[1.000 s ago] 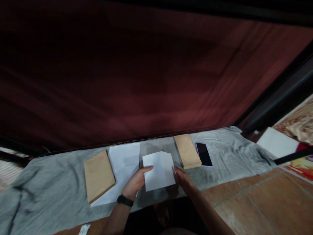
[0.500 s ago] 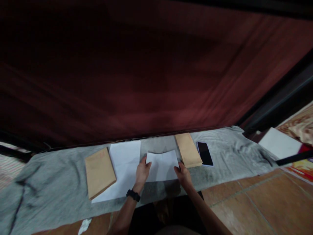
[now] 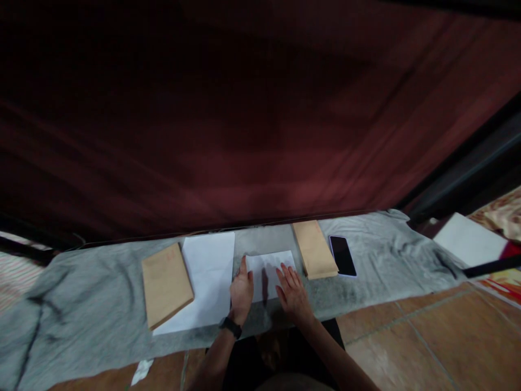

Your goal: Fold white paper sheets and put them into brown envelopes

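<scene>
A small white sheet of paper (image 3: pixel 264 277) lies on the grey cloth in front of me, perhaps folded, though I cannot make out the layers. At its left edge is my left hand (image 3: pixel 241 290), with a dark band on the wrist. Its thumb and fingers close on that edge, the index finger pointing away from me. My right hand (image 3: pixel 293 293) rests palm down on the paper's right part, fingers stretched out and a little apart. To the left, a larger white sheet (image 3: pixel 209 271) lies partly under a stack of brown envelopes (image 3: pixel 166 282).
More brown envelopes (image 3: pixel 315 250) lie right of the paper, beside a phone (image 3: pixel 343 255) with a dark screen. Grey cloth (image 3: pixel 391 255) covers the long surface, which meets a dark red panel (image 3: pixel 260 163) behind. Tiled floor (image 3: pixel 407 336) lies in front.
The paper, held up by both hands at its sides, now lies flat on the cloth. My right hand has let go of its edge and moved left onto it, palm down.
</scene>
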### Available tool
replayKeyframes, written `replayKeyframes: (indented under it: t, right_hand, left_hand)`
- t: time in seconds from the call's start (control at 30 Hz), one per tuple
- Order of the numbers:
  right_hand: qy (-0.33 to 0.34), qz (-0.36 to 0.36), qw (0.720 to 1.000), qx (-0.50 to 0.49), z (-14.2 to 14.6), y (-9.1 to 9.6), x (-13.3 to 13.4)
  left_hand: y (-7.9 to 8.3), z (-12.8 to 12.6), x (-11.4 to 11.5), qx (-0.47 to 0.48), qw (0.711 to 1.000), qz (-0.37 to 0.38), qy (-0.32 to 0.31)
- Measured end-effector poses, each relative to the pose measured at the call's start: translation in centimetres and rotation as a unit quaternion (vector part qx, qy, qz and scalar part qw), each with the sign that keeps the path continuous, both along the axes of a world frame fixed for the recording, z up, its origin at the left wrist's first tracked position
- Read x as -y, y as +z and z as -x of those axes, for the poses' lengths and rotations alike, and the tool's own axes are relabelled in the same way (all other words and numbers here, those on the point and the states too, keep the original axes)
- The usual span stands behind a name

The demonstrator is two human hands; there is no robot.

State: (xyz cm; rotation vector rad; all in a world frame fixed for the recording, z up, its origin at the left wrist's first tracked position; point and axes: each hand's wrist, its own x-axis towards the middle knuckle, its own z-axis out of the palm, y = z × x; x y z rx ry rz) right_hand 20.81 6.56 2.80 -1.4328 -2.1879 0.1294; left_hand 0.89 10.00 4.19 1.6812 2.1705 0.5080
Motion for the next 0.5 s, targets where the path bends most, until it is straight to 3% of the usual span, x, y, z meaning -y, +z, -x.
replayKeyframes:
  t: [0.17, 0.27, 0.4, 0.5]
  right_hand:
    - [0.012, 0.004, 1.0, 0.023, 0.8, -1.9, -0.4]
    - [0.013, 0.0, 1.0, 0.02, 0.5, -2.8, -0.4]
    - [0.02, 0.0, 0.999, -0.025, 0.5, -3.2, -0.9]
    - [0.019, 0.011, 0.997, -0.075, 1.2, -2.9, -2.0]
  left_hand:
    - [0.4, -0.2, 0.4, -0.053, 0.994, -0.092, -0.004]
    - [0.3, -1.4, 1.4, -0.077, 0.983, -0.153, -0.07]
    - [-1.2, -3.7, 2.9, -0.064, 0.965, -0.153, -0.205]
    - [-2.6, -4.5, 3.1, -0.071, 0.965, -0.13, -0.215]
